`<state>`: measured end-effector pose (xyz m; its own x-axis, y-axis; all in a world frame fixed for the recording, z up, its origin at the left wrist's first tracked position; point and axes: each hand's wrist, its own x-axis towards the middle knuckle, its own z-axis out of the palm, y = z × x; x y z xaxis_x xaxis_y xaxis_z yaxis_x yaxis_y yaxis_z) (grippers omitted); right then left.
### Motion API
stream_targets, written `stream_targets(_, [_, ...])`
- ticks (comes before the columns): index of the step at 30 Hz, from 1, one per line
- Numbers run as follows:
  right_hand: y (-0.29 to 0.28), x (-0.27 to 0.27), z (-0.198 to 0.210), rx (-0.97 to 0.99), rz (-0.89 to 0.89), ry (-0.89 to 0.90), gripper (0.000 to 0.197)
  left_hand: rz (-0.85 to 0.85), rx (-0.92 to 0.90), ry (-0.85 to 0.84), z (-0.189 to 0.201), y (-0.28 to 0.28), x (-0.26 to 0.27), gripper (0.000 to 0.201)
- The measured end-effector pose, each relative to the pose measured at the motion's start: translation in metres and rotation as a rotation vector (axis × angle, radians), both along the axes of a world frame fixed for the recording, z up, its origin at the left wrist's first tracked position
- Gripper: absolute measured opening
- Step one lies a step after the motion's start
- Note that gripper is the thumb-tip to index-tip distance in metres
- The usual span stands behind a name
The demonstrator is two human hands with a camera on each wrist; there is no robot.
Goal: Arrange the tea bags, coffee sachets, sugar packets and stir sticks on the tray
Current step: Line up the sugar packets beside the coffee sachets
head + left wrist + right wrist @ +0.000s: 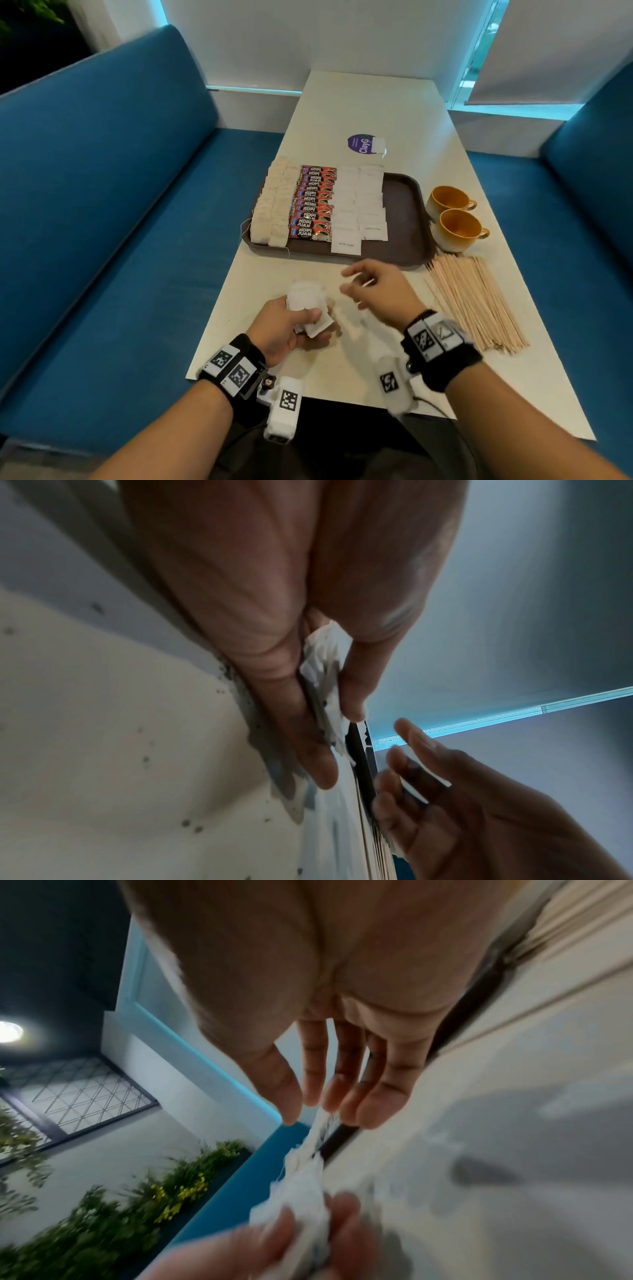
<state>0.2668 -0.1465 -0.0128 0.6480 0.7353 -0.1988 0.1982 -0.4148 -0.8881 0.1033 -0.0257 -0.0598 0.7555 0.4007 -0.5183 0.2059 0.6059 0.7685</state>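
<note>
My left hand (291, 325) grips a bunch of white sugar packets (308, 301) just above the table, near its front edge; the left wrist view shows the sugar packets (325, 669) pinched between thumb and fingers. My right hand (363, 284) hovers to the right of them with relaxed fingers, holding nothing; its fingertips (369, 1118) point at the bunch (301, 1191). On the brown tray (400, 219) lie rows of tea bags (274, 205), red coffee sachets (313, 202) and white sugar packets (359, 202). Wooden stir sticks (472, 301) lie on the table to the right.
Two yellow cups (459, 229) stand right of the tray. A purple round sticker (358, 144) and a lone white packet (379, 144) lie beyond the tray. The tray's right third is bare. Blue benches flank the table on both sides.
</note>
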Motion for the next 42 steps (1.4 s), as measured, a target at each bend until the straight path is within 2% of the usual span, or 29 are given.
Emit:
stream_targets(2, [-0.006,-0.020,-0.013,-0.045,0.033,0.060,0.025,0.025,-0.002,-0.003,0.002,-0.001,0.001,0.031])
stream_targets(6, [-0.012,-0.043,-0.033,-0.016,-0.042,0.162,0.037,0.051,0.069,0.012,0.003,-0.005,0.003,0.037])
stream_targets(12, [-0.010,-0.051,-0.036,0.006,-0.088,0.177,0.035,0.043,-0.004,0.002,0.007,-0.002,0.002,0.042])
stream_targets(16, [-0.016,-0.041,-0.037,0.016,-0.095,0.260,0.030,0.060,-0.108,0.012,0.007,0.001,0.001,0.044])
stream_targets(21, [-0.029,-0.031,-0.023,0.042,-0.110,0.278,0.012,0.063,-0.091,0.021,0.000,0.002,0.003,0.044])
stream_targets(26, [-0.028,-0.026,-0.020,0.203,-0.145,0.244,0.022,0.002,-0.118,0.002,-0.002,0.004,0.001,0.042])
stream_targets(30, [-0.022,-0.029,-0.025,0.214,-0.173,0.363,0.024,-0.026,-0.082,-0.015,-0.003,0.006,0.000,0.043])
stream_targets(32, [-0.020,-0.030,-0.027,0.219,-0.202,0.395,0.015,-0.022,-0.068,-0.014,-0.003,0.006,0.000,0.042])
stream_targets(34, [-0.019,-0.031,-0.028,0.205,-0.190,0.349,0.007,0.003,-0.077,-0.013,-0.002,0.005,0.000,0.039])
stream_targets(37, [-0.021,-0.031,-0.028,0.158,-0.175,0.232,0.019,0.002,-0.063,0.009,0.000,0.004,-0.001,0.037])
stream_targets(42, [-0.022,-0.031,-0.022,0.241,-0.137,0.404,0.049,0.021,-0.070,0.018,0.006,0.002,0.000,0.035])
